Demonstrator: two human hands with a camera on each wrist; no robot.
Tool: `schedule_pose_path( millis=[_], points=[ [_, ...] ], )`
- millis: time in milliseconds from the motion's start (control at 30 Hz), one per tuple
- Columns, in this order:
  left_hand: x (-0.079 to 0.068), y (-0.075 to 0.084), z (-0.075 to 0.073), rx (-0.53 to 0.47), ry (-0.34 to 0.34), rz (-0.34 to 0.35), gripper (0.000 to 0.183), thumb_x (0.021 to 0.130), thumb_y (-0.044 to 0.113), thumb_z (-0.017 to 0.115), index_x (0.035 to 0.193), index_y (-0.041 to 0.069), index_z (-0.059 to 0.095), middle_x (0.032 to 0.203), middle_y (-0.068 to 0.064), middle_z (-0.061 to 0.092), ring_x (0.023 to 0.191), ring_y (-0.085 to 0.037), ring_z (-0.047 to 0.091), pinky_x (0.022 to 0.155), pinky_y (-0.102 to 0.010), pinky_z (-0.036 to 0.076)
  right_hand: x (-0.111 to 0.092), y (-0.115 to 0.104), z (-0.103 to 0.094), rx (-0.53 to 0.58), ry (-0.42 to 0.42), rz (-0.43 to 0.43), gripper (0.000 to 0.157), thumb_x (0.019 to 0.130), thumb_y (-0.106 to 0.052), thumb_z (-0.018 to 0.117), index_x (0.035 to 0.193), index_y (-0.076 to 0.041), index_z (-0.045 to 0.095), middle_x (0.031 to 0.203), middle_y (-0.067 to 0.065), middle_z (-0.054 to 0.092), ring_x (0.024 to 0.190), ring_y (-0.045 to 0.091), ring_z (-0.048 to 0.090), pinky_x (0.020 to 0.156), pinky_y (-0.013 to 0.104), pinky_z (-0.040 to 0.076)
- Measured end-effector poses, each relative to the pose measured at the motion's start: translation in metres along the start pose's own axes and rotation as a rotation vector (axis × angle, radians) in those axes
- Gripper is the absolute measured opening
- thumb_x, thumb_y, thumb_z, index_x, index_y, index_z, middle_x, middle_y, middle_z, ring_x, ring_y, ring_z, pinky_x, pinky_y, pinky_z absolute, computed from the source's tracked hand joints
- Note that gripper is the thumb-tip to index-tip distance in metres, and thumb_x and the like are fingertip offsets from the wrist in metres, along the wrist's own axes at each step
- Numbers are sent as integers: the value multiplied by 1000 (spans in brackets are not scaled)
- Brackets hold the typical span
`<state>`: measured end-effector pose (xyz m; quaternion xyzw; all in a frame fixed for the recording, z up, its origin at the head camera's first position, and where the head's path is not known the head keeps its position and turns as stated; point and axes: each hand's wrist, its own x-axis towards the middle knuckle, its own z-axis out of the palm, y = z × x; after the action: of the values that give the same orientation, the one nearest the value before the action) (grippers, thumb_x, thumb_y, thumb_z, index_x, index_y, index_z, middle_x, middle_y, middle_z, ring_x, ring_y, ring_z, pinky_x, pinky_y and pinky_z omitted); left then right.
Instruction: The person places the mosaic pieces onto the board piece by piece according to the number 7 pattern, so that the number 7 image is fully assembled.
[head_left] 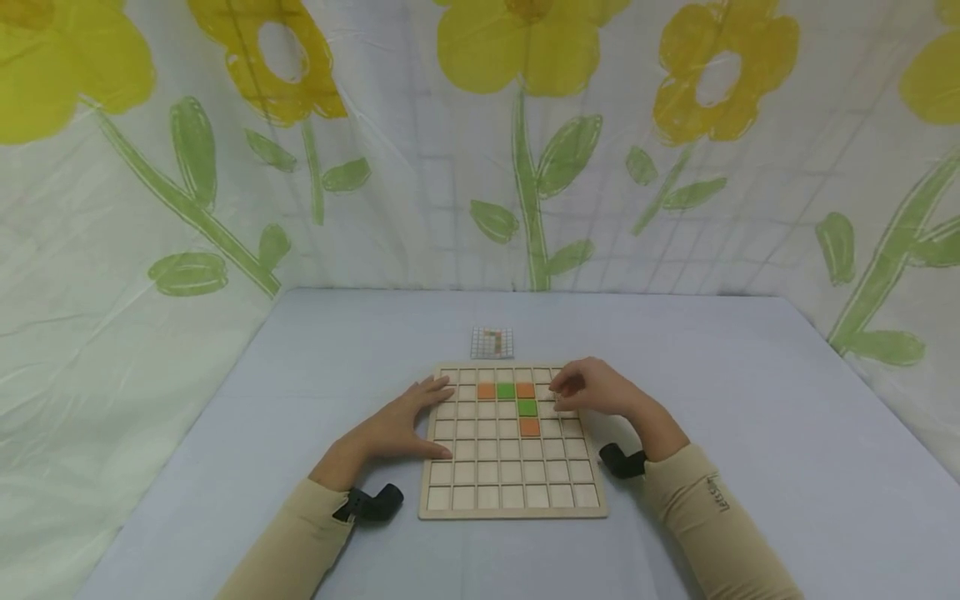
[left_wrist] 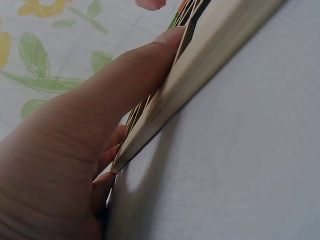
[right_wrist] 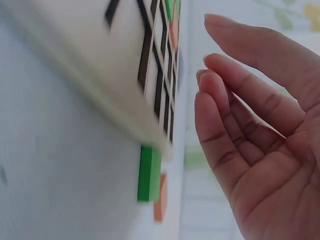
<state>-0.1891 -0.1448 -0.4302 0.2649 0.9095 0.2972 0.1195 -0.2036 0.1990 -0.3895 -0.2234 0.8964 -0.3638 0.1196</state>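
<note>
A wooden grid board (head_left: 512,512) lies flat on the table. Orange and green square tiles form a bent line in it: an orange tile (head_left: 487,391), a green tile (head_left: 506,390) and another orange one along an upper row, with green and orange below. My left hand (head_left: 390,429) rests on the board's left side, thumb and fingers spread over the edge. Above the board's upper right part, my right hand (head_left: 603,390) hovers with loosely bent fingers; in the right wrist view a gap separates thumb from fingers, with nothing between them.
Beyond the board lies a small pattern card (head_left: 492,342) showing a coloured grid. Beside the board's edge, a loose green block (right_wrist: 149,173) and an orange block (right_wrist: 160,197) lie near the right hand, hidden in the head view. A flower-printed curtain (head_left: 405,167) hangs behind the table.
</note>
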Motion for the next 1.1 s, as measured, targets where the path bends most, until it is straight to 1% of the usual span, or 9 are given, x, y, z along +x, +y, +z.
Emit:
schedule_pose_path(
  millis=[300, 467, 567, 633, 800, 933, 1100],
  points=[
    [1, -1, 1, 8, -1, -16, 101, 62, 64, 74, 144, 22, 35, 156, 8, 19, 146, -25, 7, 117, -52, 13, -5, 25, -17, 1, 92, 79, 34, 76, -12, 75, 106, 2, 67, 101, 14, 68, 90, 21, 63, 75, 29, 53],
    [1, -1, 1, 11, -1, -18, 101, 62, 65, 74, 144, 22, 35, 156, 8, 19, 146, -25, 7, 117, -52, 13, -9, 35, -21, -8, 101, 115, 36, 75, -11, 76, 107, 3, 66, 105, 16, 67, 92, 22, 63, 79, 31, 53],
    [1, -1, 1, 15, -1, -21, 101, 62, 64, 74, 145, 23, 35, 156, 8, 18, 146, -25, 7, 117, -52, 13, -11, 39, -22, -2, 101, 120, 37, 75, -9, 76, 108, 4, 66, 107, 19, 67, 92, 22, 64, 79, 30, 54],
    [0, -1, 1, 16, 1, -21, 101, 62, 64, 74, 145, 22, 35, 156, 9, 18, 146, -26, 7, 117, -52, 13, -13, 40, -23, -5, 104, 119, 36, 74, -8, 76, 106, 6, 66, 106, 19, 67, 91, 22, 64, 78, 30, 54],
    [1, -1, 1, 13, 0, -19, 100, 62, 63, 75, 145, 22, 35, 156, 9, 18, 146, -26, 7, 117, -52, 13, -16, 43, -23, -31, 108, 130, 33, 74, -8, 76, 102, 5, 67, 96, 16, 67, 86, 20, 62, 75, 29, 52],
    [1, 0, 0, 7, 0, -18, 100, 62, 62, 75, 145, 22, 35, 156, 9, 18, 146, -26, 7, 117, -52, 13, -17, 45, -22, -38, 107, 124, 30, 74, -6, 75, 101, 4, 67, 94, 15, 67, 84, 18, 62, 73, 27, 52],
    [0, 0, 0, -3, 0, -13, 100, 62, 62, 75, 144, 21, 36, 156, 7, 18, 146, -28, 7, 116, -54, 14, -17, 45, -22, -43, 110, 135, 28, 74, -5, 75, 99, 5, 68, 91, 14, 67, 82, 18, 62, 71, 28, 53]
  ],
)
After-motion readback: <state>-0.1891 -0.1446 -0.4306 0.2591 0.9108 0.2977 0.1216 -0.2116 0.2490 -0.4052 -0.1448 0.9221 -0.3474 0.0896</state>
